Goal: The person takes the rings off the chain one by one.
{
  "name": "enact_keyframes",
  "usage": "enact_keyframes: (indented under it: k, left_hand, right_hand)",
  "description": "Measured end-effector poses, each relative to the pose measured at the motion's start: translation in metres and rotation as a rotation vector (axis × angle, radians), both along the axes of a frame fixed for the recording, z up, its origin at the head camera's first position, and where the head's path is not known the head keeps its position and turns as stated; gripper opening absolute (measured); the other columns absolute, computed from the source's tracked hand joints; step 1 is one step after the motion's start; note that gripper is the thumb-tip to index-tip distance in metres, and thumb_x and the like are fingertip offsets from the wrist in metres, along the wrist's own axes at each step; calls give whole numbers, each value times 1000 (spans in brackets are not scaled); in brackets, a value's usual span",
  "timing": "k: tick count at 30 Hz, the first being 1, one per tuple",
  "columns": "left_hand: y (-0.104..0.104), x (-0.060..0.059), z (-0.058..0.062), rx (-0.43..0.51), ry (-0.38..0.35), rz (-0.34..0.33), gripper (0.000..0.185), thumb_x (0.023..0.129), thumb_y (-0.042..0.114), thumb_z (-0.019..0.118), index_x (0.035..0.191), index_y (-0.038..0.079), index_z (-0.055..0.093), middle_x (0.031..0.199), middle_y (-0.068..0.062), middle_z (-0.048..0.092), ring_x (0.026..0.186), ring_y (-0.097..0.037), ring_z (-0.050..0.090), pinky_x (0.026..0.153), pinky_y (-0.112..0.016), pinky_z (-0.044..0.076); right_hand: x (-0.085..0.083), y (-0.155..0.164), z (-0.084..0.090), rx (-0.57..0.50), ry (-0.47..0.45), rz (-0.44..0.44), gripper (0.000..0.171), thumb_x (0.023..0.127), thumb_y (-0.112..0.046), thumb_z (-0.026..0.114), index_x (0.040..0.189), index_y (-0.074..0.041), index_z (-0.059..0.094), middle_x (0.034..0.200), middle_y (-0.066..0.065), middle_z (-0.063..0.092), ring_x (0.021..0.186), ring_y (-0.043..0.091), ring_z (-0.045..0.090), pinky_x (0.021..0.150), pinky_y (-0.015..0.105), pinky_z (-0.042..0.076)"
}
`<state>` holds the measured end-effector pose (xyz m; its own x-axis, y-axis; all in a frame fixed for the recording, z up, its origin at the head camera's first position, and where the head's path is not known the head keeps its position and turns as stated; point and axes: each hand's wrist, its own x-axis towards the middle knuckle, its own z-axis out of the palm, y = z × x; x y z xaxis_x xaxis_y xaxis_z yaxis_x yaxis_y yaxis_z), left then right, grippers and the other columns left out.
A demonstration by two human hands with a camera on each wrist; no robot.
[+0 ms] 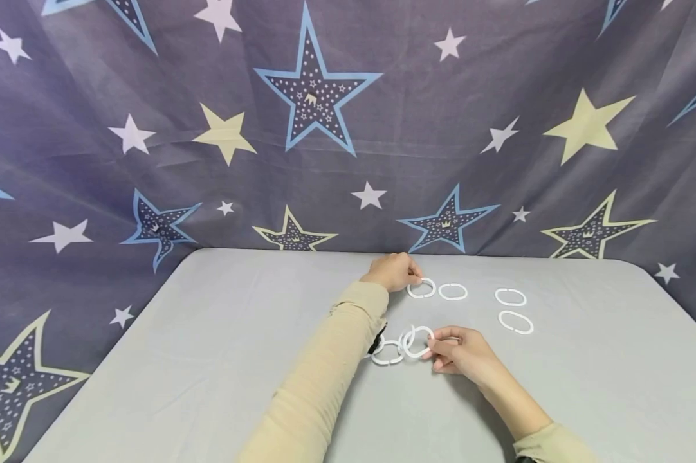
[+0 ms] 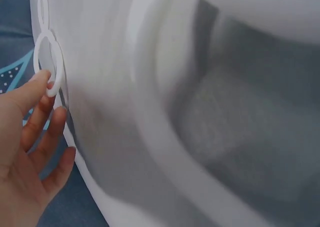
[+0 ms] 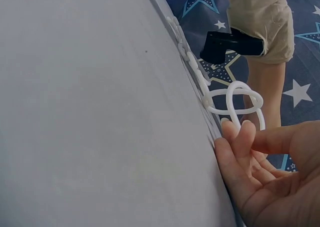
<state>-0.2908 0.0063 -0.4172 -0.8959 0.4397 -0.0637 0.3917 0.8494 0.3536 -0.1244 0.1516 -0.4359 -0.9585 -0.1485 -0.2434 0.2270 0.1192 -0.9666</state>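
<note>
Grey table [image 1: 209, 360] fills the lower half of the head view; a star-printed cloth [image 1: 325, 128] hangs behind it from 9 through 12 to 3 o'clock.

Left arm, beige sleeve [image 1: 319, 379], crosses from 6 o'clock toward the centre. Left hand [image 1: 391, 271] lies just above centre, fingers curled, fingertips touching a loose white ring [image 1: 421, 288] that lies flat on the table; the left wrist view shows the fingers [image 2: 42, 112] against a ring edge. Whether the ring is fully pinched cannot be told.

Below it, at centre, a short chain of linked white rings [image 1: 400, 347] lies on the table, partly under the left forearm. Right hand [image 1: 460, 352], coming in from 5 o'clock, pinches the chain's end ring [image 1: 417, 341] between thumb and fingertips and tilts it up off the surface. The right wrist view confirms this: fingertips [image 3: 240, 134] grip the interlocked rings [image 3: 235, 99] at the table edge.

Toward 3 o'clock, three more loose rings lie flat: one [image 1: 453, 291] just beside the ring under the left hand, then a pair well apart from it, upper [image 1: 511, 296] and lower [image 1: 516, 321].
</note>
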Motion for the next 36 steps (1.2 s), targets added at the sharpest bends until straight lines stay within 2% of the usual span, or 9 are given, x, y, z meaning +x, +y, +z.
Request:
enact_keyframes:
  k: [8,12,19,25,31,36]
  left_hand:
    - [-2,1,-1,-15,34,34,12,90,34,74,100,31,79,90,15,71,83,-6,61,78,-30,48]
    - [-4,0,0,-23,44,22,9,89,34,75,96,30,78,88,15,70,84,-6,61,81,-32,48]
    - [-9,-3,4,6,21,-51,10,91,34,73,98,30,78,90,16,69,83,-2,60,83,-30,47]
    - [-17,-3,7,47,-22,-107,13,92,33,71,102,28,77,93,15,71,75,-1,61,83,-27,46]
    - [-27,3,9,74,-37,-188,14,93,30,70,104,24,77,90,13,72,68,-1,62,78,-24,47]
    - [-36,10,12,68,-32,-281,15,94,28,70,104,21,78,88,13,71,72,-1,62,76,-22,47]
  right_hand:
    - [-1,-1,-1,-11,-9,1,25,95,-3,61,112,14,54,78,8,73,57,9,60,61,27,56]
    - [-1,-1,-1,-13,-2,1,24,95,-3,61,111,14,55,78,9,73,56,9,60,61,26,56]
    - [-1,1,1,-2,0,-7,24,95,-3,61,111,14,55,79,9,73,56,8,60,61,26,56]
    - [-3,2,0,2,-5,-13,24,95,-3,60,111,13,55,79,10,73,56,8,59,61,26,55]
    - [-2,1,-1,2,-7,-13,24,94,-3,61,111,13,55,78,10,73,55,8,59,60,26,55]
    - [-2,1,-2,0,-5,-4,25,95,-4,61,112,14,54,78,9,73,56,8,59,60,26,55]
